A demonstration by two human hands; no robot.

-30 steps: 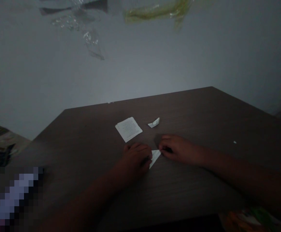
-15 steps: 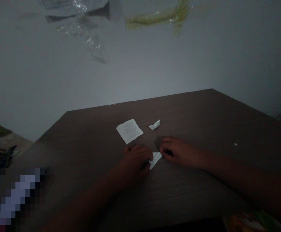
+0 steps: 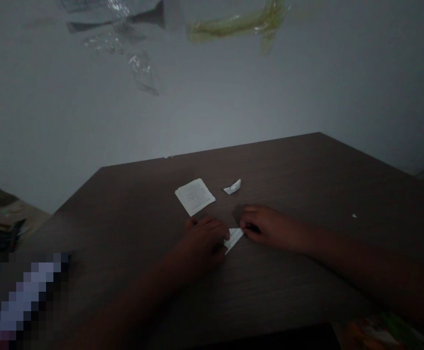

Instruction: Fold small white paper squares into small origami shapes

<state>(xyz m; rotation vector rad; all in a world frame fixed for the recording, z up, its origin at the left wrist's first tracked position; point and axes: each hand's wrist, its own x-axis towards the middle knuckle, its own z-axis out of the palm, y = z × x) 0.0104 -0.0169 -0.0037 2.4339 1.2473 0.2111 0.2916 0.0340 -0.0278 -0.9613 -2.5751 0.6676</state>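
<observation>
A small folded piece of printed paper [image 3: 234, 239], roughly triangular, lies on the brown table between my hands. My left hand [image 3: 206, 240] is closed on its left side, fingers curled and covering part of it. At its upper right corner, my right hand [image 3: 257, 223] pinches the paper with thumb and fingertips. Just beyond the hands sits a little folded paper boat [image 3: 232, 187]. To the left of the boat is a stack of square printed paper sheets [image 3: 195, 197], slightly uneven at the edges.
The table [image 3: 288, 170] stands against a pale wall [image 3: 233, 97] with strips of yellow tape [image 3: 233, 28] and clear tape [image 3: 142, 73]. A white scrap [image 3: 354, 215] lies at the right. A pixelated, blurred object [image 3: 25, 296] is at the lower left.
Both hands keep their hold on the folded paper with hardly any movement. The whole view has shifted very slightly.
</observation>
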